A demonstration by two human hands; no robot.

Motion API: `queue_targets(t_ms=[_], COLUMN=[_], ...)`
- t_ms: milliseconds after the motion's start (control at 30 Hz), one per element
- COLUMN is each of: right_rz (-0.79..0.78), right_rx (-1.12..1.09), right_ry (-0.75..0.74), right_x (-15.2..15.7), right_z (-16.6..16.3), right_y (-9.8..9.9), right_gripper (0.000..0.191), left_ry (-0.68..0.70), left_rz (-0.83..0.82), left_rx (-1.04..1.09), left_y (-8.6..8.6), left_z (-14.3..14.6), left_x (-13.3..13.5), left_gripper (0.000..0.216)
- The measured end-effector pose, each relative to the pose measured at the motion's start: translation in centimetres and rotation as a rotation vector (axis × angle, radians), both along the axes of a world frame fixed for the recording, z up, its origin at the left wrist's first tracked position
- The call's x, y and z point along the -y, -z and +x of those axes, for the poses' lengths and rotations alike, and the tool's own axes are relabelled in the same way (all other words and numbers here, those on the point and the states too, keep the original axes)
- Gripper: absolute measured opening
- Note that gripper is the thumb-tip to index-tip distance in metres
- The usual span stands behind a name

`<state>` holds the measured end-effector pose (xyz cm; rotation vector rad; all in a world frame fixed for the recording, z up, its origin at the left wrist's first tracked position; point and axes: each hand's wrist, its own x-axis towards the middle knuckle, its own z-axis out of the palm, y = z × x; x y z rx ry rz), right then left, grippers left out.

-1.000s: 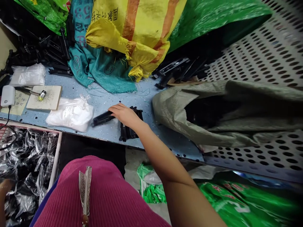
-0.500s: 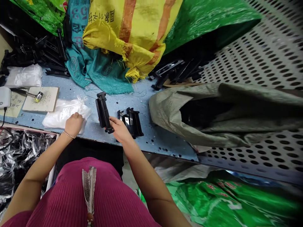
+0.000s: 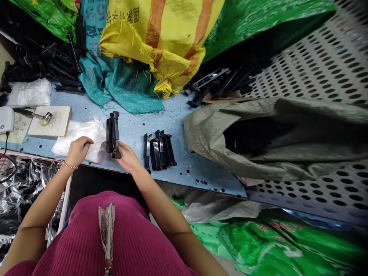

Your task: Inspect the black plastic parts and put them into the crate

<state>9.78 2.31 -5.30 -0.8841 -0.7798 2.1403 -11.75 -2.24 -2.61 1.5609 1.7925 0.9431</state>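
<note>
My right hand (image 3: 128, 156) is closed round the lower end of a long black plastic part (image 3: 113, 132) with clip-like ends, held upright above the bench. My left hand (image 3: 78, 150) is over a stack of thin clear plastic bags (image 3: 96, 132), its thumb and fingers pinched together. Whether a bag edge is between those fingertips I cannot make out. To the right of my right hand, several similar black parts (image 3: 160, 150) lie side by side on the blue speckled bench (image 3: 178, 126), some with shiny strips.
A grey woven sack (image 3: 201, 130) lies open at the right, dark inside. Yellow (image 3: 178, 23) and teal (image 3: 123, 88) sacks stand at the back. A wooden board (image 3: 61, 119) with a small tool and a white device (image 3: 6, 119) sit at the left.
My right hand has moved left with the black part, away from the row and towards the bags. My left hand has shifted slightly left, its fingers now in a pinch.
</note>
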Motion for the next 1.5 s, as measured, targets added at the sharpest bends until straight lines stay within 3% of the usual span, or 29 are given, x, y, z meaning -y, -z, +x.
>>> queue_targets(t_ms=[100, 167, 333, 433, 500, 633, 700, 833, 933, 1000, 1133, 1200, 1367, 1433, 1500], right_rz=[0.0, -0.016, 0.022, 0.035, -0.011, -0.168, -0.218, -0.245, -0.214, -0.162, 0.232, 0.374, 0.325, 0.387, 0.528], right_rx=[-0.052, -0.089, -0.021, -0.012, -0.056, -0.065, -0.047, -0.088, -0.135, -0.1, 0.289, 0.396, 0.168, 0.145, 0.295], right_ry=[-0.028, -0.066, -0.053, 0.014, -0.058, -0.35, -0.382, -0.392, -0.339, -0.284, -0.14, -0.165, -0.423, -0.503, -0.494], right_x=[0.8, 1.0, 0.5, 0.3, 0.8, 2.4, 3.0, 3.1, 2.9, 3.1, 4.5, 5.3, 6.4, 5.9, 4.8], right_z=[1.1, 1.1, -0.5, -0.1, 0.9, 2.7, 2.9, 2.3, 1.6, 1.1, -0.3, -1.4, -2.6, -1.2, 1.4], right_y=[-1.0, -1.4, -1.2, -1.1, -0.9, 0.4, 1.3, 2.2, 1.8, 1.3, 0.0, -0.6, -1.9, -2.5, -3.2], right_gripper=[0.033, 0.035, 0.037, 0.037, 0.035, 0.032, 0.03, 0.024, 0.023, 0.025, 0.016, 0.013, 0.034, 0.037, 0.035], left_ry=[-0.061, -0.02, 0.201, 0.207, 0.155, 0.091, 0.119, 0.29, 0.516, 0.585, 0.539, 0.492, 0.297, 0.204, 0.105], left_rz=[-0.05, -0.024, 0.056, 0.083, 0.106, 0.116, 0.144, 0.263, 0.37, 0.378, 0.295, 0.302, 0.318, 0.147, -0.164], left_rx=[0.136, 0.167, -0.334, -0.451, -0.379, -0.241, -0.265, -0.348, -0.34, -0.325, -0.374, -0.392, -0.341, -0.361, -0.43], left_y=[0.2, 0.4, 0.2, -0.2, -0.3, 0.3, 0.5, 0.1, -0.9, -1.5, -2.0, -2.1, -4.9, -6.0, -6.1], left_z=[-0.1, 0.1, 0.9, 0.9, 0.4, -1.3, -1.6, 0.6, 3.3, 4.3, 4.2, 3.9, 0.9, -2.6, -7.2], left_x=[-0.2, -0.3, 0.3, 0.2, -0.4, -1.9, -1.8, 0.6, 3.3, 4.8, 6.6, 7.3, 10.8, 13.4, 16.7], left_gripper=[0.013, 0.014, 0.032, 0.043, 0.044, 0.042, 0.048, 0.058, 0.068, 0.071, 0.069, 0.06, 0.038, 0.036, 0.037])
